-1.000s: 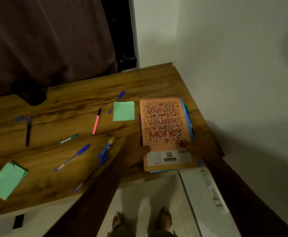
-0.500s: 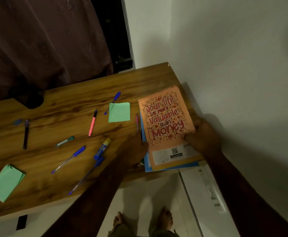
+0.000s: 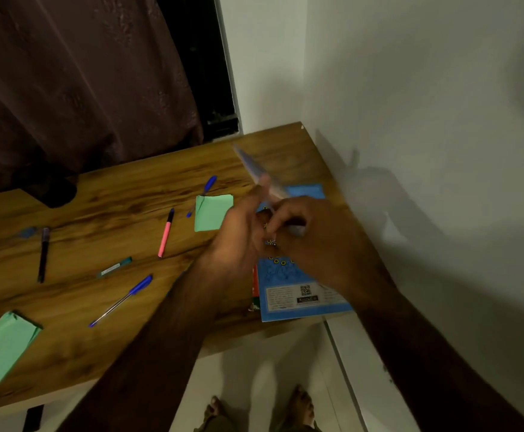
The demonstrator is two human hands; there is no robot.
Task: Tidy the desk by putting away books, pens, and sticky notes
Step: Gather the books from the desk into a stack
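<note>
Aloft: tilted book (image 3: 254,165), edge-on; right hand (image 3: 316,244) curled round its lower end, left hand (image 3: 238,241) alongside, grip unclear. Beneath both hands: blue book (image 3: 298,294) at desk (image 3: 114,188) near edge. Risk: hold slips, falling book knocks it off.

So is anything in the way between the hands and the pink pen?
Nothing visible: only bare wooden desk lies between the left hand and the pink pen with black cap. The green sticky-note pad sits off that path. But it and the right hand are busy with a blurred thin book.
</note>
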